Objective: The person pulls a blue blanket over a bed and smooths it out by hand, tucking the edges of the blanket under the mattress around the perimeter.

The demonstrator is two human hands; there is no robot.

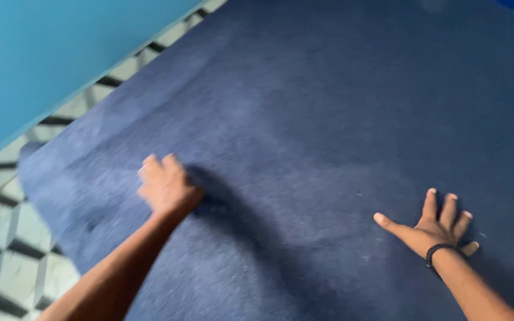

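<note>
A large dark blue carpet [328, 119], short-piled and felt-like, lies flat beneath both my hands and fills most of the view. Its long axis runs from the near left corner away to the far right. Its left edge crosses the view diagonally, and its near left corner curves over a tiled floor [7, 238] patterned in white and grey cubes.

My left hand [165, 187] rests on the carpet closer to that left edge. It is blurred, so I cannot tell whether its fingers are curled or flat, only that it touches the pile and holds nothing I can see. My right hand [438, 226] lies well apart from it, to the right and slightly nearer to me. Its palm is down, fingers and thumb spread wide and pressed flat against the carpet, gripping nothing. A black band [441, 252] circles that wrist.

Beyond the floor, at far left, stands a plain light blue wall [43, 53].
</note>
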